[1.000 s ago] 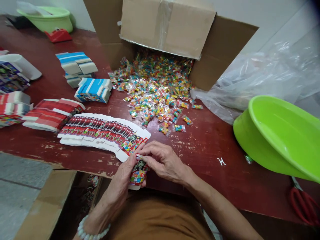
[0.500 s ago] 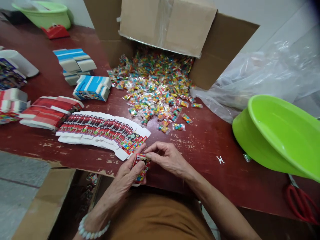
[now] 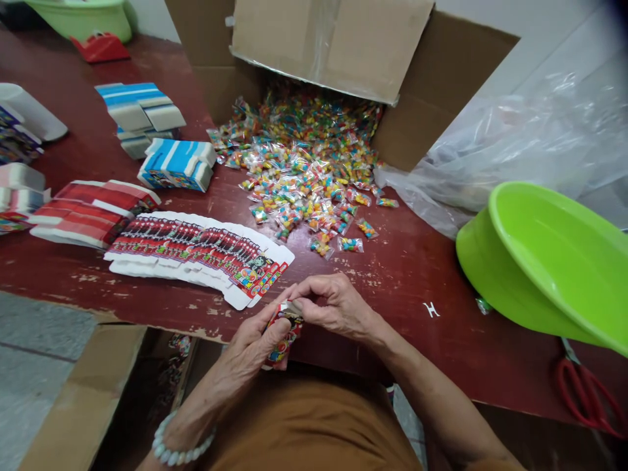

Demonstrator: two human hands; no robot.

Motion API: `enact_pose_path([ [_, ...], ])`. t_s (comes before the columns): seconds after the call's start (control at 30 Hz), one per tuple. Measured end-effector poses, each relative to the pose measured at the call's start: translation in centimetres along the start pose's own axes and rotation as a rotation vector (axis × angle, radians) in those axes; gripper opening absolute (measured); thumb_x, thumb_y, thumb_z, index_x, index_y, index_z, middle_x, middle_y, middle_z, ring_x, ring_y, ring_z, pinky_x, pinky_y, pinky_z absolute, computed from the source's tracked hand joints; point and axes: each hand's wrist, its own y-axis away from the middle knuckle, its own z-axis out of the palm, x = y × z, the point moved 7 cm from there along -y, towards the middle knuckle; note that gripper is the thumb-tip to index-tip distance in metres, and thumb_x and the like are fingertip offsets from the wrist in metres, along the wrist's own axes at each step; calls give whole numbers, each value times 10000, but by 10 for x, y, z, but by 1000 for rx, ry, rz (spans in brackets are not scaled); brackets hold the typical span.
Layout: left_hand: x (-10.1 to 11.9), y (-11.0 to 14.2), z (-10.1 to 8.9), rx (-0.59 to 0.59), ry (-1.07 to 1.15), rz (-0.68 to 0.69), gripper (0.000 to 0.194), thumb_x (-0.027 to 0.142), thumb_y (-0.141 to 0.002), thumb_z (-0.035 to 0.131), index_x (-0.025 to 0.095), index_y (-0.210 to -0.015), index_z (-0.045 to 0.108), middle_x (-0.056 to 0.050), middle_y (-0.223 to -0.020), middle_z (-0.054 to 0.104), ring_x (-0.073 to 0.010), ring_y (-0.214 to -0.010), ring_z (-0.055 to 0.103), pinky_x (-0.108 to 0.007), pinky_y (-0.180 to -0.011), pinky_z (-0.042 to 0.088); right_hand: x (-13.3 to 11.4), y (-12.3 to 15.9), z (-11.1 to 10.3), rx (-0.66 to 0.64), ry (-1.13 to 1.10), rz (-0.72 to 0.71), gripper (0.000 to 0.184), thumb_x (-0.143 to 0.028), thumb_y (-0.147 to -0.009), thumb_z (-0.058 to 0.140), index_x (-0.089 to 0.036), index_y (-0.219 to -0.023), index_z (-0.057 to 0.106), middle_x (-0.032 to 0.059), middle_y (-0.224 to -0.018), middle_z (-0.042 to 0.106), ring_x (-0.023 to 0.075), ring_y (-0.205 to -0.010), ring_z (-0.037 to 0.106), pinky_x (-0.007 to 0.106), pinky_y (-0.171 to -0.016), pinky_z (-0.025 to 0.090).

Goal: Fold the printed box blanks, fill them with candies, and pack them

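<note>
Near the front edge of the table, my left hand (image 3: 252,337) is wrapped round a small printed red candy box (image 3: 281,347), thumb across its front. My right hand (image 3: 338,307) has its thumb and forefinger closed at the top end of the box, where a bit of white flap shows. Whether anything is inside the box is hidden. Just beyond my hands lies a fanned row of flat red box blanks (image 3: 196,252). Past them, small clear packets of colourful candy (image 3: 309,190) spill from a big cardboard carton (image 3: 333,46) on its side.
Stacks of red blanks (image 3: 83,212) and blue-and-white blanks (image 3: 176,163) stand at left. On the right are a green basin (image 3: 483,261), red-handled scissors (image 3: 583,392) and clear plastic sheeting (image 3: 534,144). An open carton (image 3: 93,386) sits below the table edge at lower left.
My right thumb and forefinger have moved slightly at the box's top end, where more white flap now shows. Both hands and the box have shifted a little to the right in view.
</note>
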Motion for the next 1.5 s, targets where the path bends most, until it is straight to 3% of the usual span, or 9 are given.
enact_pose_path([
  [0.17, -2, -1, 2, 19, -11, -53, 891, 631, -877, 584, 124, -1562, 324, 3, -626, 585, -125, -525, 501, -221, -506, 344, -12, 2, 0, -59, 150, -103, 142, -164, -911, 591, -186, -887, 730, 23, -840, 745, 130, -719, 645, 227, -666, 486],
  [0.33, 0, -1, 1, 25, -89, -44, 845, 656, -855, 592, 179, -1530, 420, -52, -836, 674, -153, -621, 506, -257, -562, 418, -24, 5, 5, -183, 457, -288, 141, -138, -927, 566, -146, -868, 694, 84, -870, 721, 181, -819, 626, 316, -801, 500],
  [0.43, 4, 0, -1, 56, -133, -12, 823, 705, -852, 540, 203, -1501, 476, -82, -967, 701, -181, -656, 533, -289, -588, 462, -17, 3, 1, -130, 270, -226, 113, -135, -922, 597, -167, -912, 705, 44, -881, 741, 143, -795, 660, 264, -767, 517],
  [0.53, 4, 2, -1, 71, -128, -18, 833, 741, -865, 465, 218, -1514, 453, -42, -786, 660, -180, -606, 515, -296, -569, 465, -10, -1, -2, -24, 118, -155, 93, -103, -875, 654, -162, -883, 725, 20, -841, 757, 105, -704, 671, 200, -668, 510],
  [0.8, 6, 5, -3, 157, -61, 1, 796, 731, -863, 494, 190, -1446, 519, -10, -629, 603, -156, -531, 476, -257, -502, 391, -19, -13, 1, -54, 222, -169, 115, -104, -854, 684, -165, -915, 761, 35, -836, 769, 114, -699, 679, 202, -635, 496],
  [1.07, 2, -1, 2, 97, 30, 9, 712, 705, -854, 536, 198, -1353, 580, -38, -741, 667, -140, -506, 541, -239, -475, 396, -2, -15, 3, -34, 120, 31, 178, -38, -774, 627, -162, -831, 741, -13, -734, 718, 76, -555, 602, 169, -525, 444],
  [1.2, -4, -3, 2, 90, 56, -15, 738, 662, -879, 544, 182, -1437, 506, -14, -635, 631, -137, -484, 532, -228, -476, 390, -11, -14, 3, -107, 260, -86, 145, -36, -822, 637, -147, -852, 726, 29, -800, 713, 113, -677, 636, 211, -616, 470],
  [1.3, -9, -4, 3, 64, 114, -35, 755, 634, -878, 570, 195, -1482, 455, -54, -770, 695, -127, -481, 550, -225, -458, 393, -16, -12, 3, -182, 300, -166, 93, -76, -864, 653, -146, -825, 701, 33, -794, 702, 128, -710, 633, 241, -664, 485],
  [1.5, -10, -7, 0, 109, 218, -7, 769, 649, -864, 587, 163, -1452, 492, -39, -690, 684, -128, -426, 555, -219, -410, 412, -4, -5, 8, -92, 3, -11, 134, -167, -954, 561, -180, -917, 689, 31, -979, 695, 106, -755, 657, 254, -716, 549],
])
